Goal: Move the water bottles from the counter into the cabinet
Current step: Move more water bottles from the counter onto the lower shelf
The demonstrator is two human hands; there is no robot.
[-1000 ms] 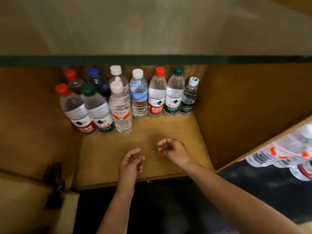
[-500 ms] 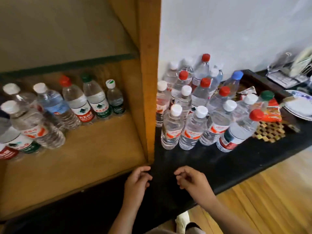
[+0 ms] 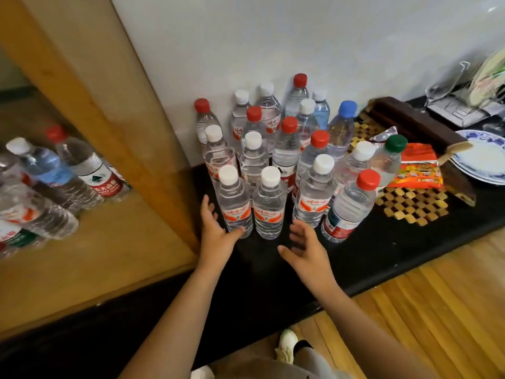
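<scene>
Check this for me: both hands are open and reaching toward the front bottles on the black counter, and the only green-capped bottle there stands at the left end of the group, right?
Not quite. The head view shows the green-capped bottle at the right end of the group, near the orange packet. The rest holds: left hand and right hand are open, reaching.

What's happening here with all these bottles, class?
A person is reaching with both open hands toward a cluster of water bottles on the black counter. The left hand touches the front white-capped bottle; the right hand holds nothing. Several bottles already stand in the wooden cabinet to the left.
</scene>
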